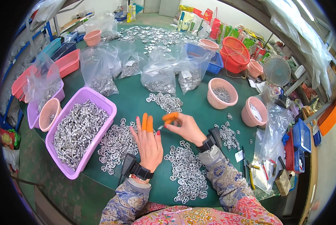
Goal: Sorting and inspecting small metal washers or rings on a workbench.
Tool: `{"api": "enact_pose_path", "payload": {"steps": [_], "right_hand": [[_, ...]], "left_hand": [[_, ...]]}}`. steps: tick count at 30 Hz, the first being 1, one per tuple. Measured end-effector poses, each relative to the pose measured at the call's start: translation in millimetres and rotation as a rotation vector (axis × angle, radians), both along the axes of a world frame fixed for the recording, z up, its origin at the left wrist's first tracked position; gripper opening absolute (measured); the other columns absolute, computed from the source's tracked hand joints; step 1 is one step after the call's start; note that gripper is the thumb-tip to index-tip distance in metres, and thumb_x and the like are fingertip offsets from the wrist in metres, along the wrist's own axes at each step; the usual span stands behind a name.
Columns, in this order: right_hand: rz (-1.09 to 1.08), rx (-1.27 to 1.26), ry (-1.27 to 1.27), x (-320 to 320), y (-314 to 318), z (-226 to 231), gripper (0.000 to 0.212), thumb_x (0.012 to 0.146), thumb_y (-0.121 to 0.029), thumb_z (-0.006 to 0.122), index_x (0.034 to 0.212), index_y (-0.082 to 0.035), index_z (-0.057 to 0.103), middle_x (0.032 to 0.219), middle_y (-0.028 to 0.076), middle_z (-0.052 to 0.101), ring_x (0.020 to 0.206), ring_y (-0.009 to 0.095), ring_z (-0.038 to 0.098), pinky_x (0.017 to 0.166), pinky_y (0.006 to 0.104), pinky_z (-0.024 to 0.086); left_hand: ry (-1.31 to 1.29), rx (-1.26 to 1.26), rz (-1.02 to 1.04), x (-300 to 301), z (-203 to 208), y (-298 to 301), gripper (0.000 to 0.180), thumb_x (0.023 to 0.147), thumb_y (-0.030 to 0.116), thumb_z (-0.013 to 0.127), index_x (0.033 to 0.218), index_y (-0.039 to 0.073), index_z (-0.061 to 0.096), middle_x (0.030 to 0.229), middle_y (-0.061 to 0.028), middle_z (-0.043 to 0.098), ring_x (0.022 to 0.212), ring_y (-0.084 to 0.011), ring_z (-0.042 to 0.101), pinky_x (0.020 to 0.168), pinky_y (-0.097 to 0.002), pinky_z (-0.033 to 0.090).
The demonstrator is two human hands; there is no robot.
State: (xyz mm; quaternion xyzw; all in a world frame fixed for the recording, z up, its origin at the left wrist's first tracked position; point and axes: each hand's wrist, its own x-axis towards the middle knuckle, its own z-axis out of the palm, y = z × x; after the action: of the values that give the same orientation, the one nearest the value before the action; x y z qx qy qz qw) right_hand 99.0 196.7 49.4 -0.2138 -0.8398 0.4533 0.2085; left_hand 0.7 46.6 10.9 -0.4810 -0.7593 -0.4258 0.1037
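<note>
Two hands work over a green desk [138, 101] strewn with small metal rings. Nearest, a heap of rings [188, 174] lies between the forearms, and a second heap [115, 144] sits left of the left hand [149, 142]. That hand is held flat and open, palm down, grasping nothing; orange caps [147, 122] cover two of its fingers. Just beside those capped fingertips, the right hand [185, 127] pinches a small metal piece [161, 127] between its orange-capped fingers [170, 117], which are closed on it; the piece almost touches the left fingertips. Left of the hands stands a purple basket [108, 107] full of metal parts. Beyond the hands lies a smaller ring pile [165, 102], with two pink bowls [222, 93] to the right. Farther back stand clear bags [158, 77] of parts.
</note>
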Motion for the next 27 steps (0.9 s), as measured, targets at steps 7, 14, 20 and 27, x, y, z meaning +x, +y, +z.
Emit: {"api": "enact_pose_path", "payload": {"steps": [7, 14, 20, 27], "right_hand": [[-0.126, 0.598, 0.009, 7.5, 55.7, -37.3, 0.042, 0.083, -0.005, 0.073, 0.124, -0.013, 0.069, 0.121, 0.011, 0.062, 0.111, 0.033, 0.056, 0.095, 0.0397, 0.047], [-0.174, 0.360, 0.020, 61.5, 32.3, -47.2, 0.029, 0.085, 0.002, 0.068, 0.112, -0.008, 0.072, 0.107, 0.011, 0.063, 0.096, 0.030, 0.062, 0.083, 0.0377, 0.051], [-0.326, 0.108, 0.018, 87.6, 40.6, -49.8, 0.035, 0.091, 0.007, 0.060, 0.121, -0.008, 0.070, 0.102, 0.005, 0.064, 0.086, 0.013, 0.062, 0.079, 0.0265, 0.050], [-0.400, 0.295, -0.073, 84.4, 34.6, -39.8, 0.031, 0.085, -0.011, 0.076, 0.116, -0.009, 0.072, 0.092, 0.009, 0.058, 0.081, 0.023, 0.058, 0.071, 0.0330, 0.050]], "left_hand": [[-0.154, -0.017, -0.388, 3.6, -7.4, 3.1, 0.033, 0.099, 0.010, 0.053, 0.130, -0.003, 0.058, 0.134, -0.0233, 0.057, 0.138, -0.0451, 0.042, 0.115, -0.0513, 0.034], [0.092, -0.204, -0.279, 1.4, -20.5, 1.3, 0.042, 0.085, 0.001, 0.058, 0.126, -0.007, 0.059, 0.132, -0.0239, 0.057, 0.137, -0.0444, 0.042, 0.119, -0.0527, 0.030], [0.116, -0.226, -0.209, 0.6, -23.9, 3.0, 0.051, 0.078, -0.009, 0.054, 0.128, -0.005, 0.058, 0.138, -0.0224, 0.053, 0.140, -0.0429, 0.039, 0.120, -0.0515, 0.030], [0.100, -0.198, -0.237, -1.0, -22.1, 1.6, 0.051, 0.077, -0.012, 0.054, 0.127, -0.004, 0.059, 0.137, -0.0211, 0.053, 0.138, -0.0426, 0.041, 0.119, -0.0533, 0.031]]}}
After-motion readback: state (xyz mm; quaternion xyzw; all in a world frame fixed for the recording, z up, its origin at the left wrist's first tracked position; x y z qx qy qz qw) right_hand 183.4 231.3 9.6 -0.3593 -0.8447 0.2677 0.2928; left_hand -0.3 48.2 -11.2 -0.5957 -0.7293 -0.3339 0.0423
